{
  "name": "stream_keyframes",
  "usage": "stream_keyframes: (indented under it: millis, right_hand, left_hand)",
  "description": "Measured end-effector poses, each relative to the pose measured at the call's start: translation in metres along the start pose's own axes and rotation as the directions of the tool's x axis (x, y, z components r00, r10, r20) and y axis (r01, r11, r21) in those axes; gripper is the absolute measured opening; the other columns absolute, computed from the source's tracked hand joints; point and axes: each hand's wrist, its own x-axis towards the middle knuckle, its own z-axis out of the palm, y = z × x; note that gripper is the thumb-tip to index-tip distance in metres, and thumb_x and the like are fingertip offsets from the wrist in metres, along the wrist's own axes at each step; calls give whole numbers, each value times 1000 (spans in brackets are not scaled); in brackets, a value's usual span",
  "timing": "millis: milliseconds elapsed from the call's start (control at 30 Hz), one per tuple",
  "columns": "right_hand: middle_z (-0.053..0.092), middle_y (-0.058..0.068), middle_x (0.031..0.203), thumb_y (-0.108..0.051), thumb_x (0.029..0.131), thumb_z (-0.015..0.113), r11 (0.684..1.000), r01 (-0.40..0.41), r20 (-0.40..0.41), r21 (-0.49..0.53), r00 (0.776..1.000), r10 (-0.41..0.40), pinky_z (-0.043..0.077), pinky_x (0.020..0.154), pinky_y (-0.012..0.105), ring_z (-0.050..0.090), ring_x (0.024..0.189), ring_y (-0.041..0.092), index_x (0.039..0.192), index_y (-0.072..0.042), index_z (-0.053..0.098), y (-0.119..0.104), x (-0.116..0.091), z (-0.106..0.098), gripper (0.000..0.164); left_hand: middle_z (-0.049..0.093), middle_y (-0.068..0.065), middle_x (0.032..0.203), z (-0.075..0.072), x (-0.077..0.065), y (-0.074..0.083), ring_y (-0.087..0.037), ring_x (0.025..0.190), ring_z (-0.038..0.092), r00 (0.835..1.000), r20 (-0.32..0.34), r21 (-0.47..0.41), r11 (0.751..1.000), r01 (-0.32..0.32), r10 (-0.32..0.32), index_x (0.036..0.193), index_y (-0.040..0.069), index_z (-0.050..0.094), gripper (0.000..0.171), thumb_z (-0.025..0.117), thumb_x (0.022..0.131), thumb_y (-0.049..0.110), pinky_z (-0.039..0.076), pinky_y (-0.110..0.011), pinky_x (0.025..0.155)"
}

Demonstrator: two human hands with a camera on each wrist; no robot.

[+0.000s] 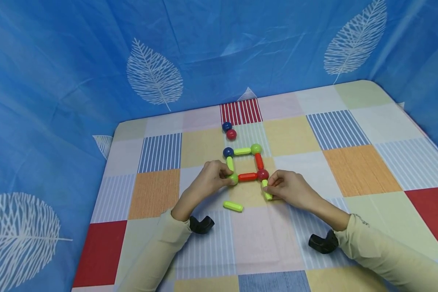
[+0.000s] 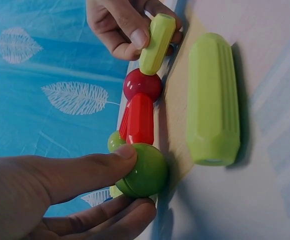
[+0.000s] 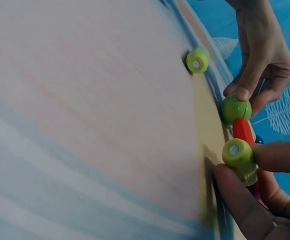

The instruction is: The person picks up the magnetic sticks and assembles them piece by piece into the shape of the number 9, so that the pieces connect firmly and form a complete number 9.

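Observation:
On the table lies a square of balls and sticks. Its near left corner is a green ball [image 2: 147, 170], pinched between the thumb and fingers of my left hand [image 1: 213, 176]. A red stick [image 1: 247, 177] joins that ball to a red ball [image 1: 263, 174] at the near right corner. My right hand [image 1: 290, 187] pinches a yellow-green stick [image 2: 158, 44], whose far end meets the red ball. The far side has a blue ball [image 1: 228, 152], a yellow-green stick [image 1: 242, 151] and another green ball [image 1: 256, 149]. A second red stick [image 1: 259, 161] forms the right side.
One loose yellow-green stick [image 1: 233, 206] lies in front of the square, between the hands. Behind it, a blue ball [image 1: 227, 126] and a red ball [image 1: 231, 134] sit side by side. A blue leaf-patterned curtain [image 1: 219, 52] borders the patchwork tablecloth [image 1: 270, 239].

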Motion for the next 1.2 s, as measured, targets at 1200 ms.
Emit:
stream_keyframes:
  millis: [1200]
  right_hand:
    - [68,7,95,-20,93,66,994,74,31,-83,997,-71,51,75,35,64,87,21,105,-3,66,-24,20,-45,20]
  left_hand:
    - [66,-7,88,0,1,1,-15,77,59,1000,5,7,1000,13,-13,101,-2,76,24,82,79,5,50,-22,63]
